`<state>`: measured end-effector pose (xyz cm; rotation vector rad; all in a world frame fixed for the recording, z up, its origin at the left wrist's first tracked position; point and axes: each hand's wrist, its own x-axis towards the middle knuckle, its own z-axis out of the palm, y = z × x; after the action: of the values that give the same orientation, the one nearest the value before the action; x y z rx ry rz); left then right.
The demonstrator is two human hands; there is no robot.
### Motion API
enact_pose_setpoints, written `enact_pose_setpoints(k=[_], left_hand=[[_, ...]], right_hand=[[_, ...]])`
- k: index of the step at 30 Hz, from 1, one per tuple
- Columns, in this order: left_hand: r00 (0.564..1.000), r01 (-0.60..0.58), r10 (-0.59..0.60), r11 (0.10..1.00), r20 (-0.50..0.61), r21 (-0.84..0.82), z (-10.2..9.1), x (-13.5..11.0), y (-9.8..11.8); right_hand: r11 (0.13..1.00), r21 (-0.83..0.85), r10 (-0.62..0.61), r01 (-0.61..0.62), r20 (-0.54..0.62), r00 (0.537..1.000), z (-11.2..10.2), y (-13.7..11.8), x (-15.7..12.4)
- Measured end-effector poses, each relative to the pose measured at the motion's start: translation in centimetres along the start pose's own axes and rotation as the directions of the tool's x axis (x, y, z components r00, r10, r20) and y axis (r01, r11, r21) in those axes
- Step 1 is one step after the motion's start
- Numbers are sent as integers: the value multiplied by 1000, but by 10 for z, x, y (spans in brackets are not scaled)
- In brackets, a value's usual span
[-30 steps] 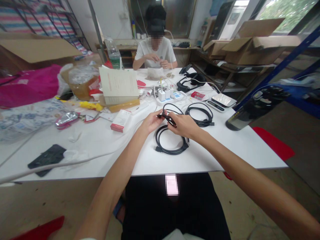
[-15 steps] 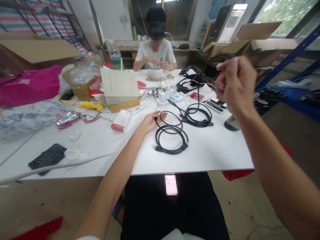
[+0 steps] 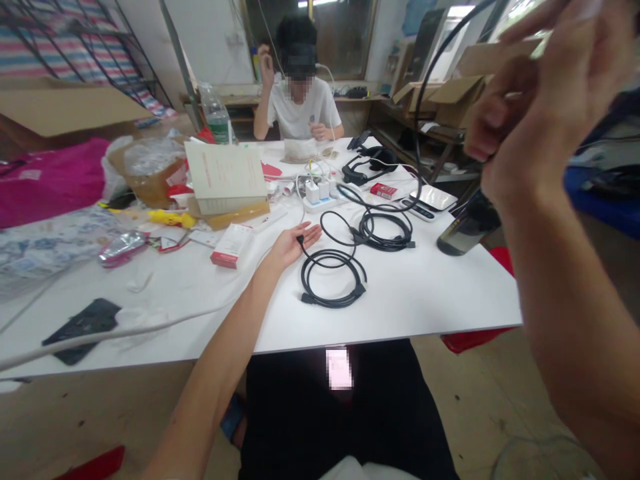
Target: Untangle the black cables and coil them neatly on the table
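My left hand (image 3: 293, 245) rests palm up on the table (image 3: 425, 300), its fingers stretched out flat. Across it lies the small plug at one end of a black cable (image 3: 334, 305), which is looped in a coil just right of this hand. Raised high at the right is my right hand (image 3: 540, 100), fingers curled. Up toward it climbs a length of a second black cable (image 3: 419, 113), coming from the coil behind the first one. The point where fingers and cable meet is cut off at the top edge.
Behind the coils stands a power strip (image 3: 320, 202) with white chargers. A dark bottle (image 3: 467, 230) stands under my right forearm. A red-and-white box (image 3: 233, 245) and a cream booklet (image 3: 225, 170) sit left. Across the table sits a person (image 3: 303, 110) wearing a headset.
My right hand has risen and moved right, drawing more cable up from the rear coil. My left hand stays by the plug. The person opposite has raised one hand toward the headset.
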<state>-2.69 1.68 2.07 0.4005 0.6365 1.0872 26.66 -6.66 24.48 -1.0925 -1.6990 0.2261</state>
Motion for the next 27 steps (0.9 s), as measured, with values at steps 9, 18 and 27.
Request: enact_pose_setpoints(k=[9,18,27], left_hand=[[998,54,-54,999,-42,4,-1,7,1],[995,71,-74,996,65,53,2,3,4],[984,-6,-24,986,176,165,37,-25,9]], right_hand=[[920,-163,-180,357,633,753,132,59,-76],[839,-344,-76,423,694,716,186,95,-125],[799,-236,-280,553,669,689,188,106,-128]])
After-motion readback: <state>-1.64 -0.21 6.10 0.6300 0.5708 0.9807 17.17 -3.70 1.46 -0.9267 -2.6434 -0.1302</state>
